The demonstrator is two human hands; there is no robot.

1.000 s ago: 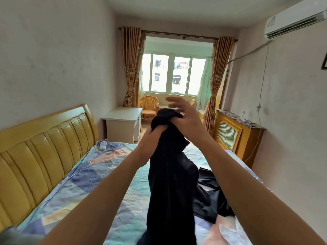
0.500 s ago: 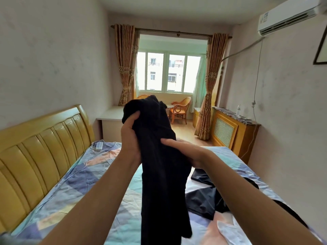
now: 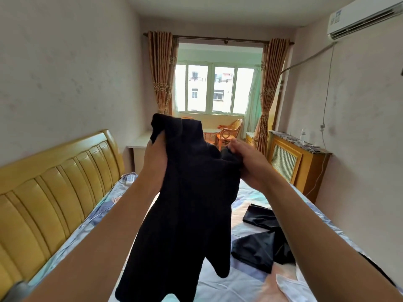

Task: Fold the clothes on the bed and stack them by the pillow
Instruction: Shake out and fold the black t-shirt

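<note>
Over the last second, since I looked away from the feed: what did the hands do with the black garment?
The right hand slid off the top and down, then out rightward, now gripping an edge, spreading the black garment. The left hand kept its grip. The dark clothes on the bed stayed put.

Bright window (image 3: 214, 89) — tan curtains (image 3: 160, 73), wicker chair (image 3: 231, 132).

Nothing here can actually be read. The air conditioner (image 3: 362, 17) high on the wall carries a small blue-and-white sticker (image 3: 335, 16) at its left end, but its print is far too small to make out. The remote control (image 3: 130, 179) lying on the bed beside the headboard shows rows of buttons and no legible marking, and the bottle (image 3: 303, 134) on the wooden cabinet has a label too blurred to read.
</note>
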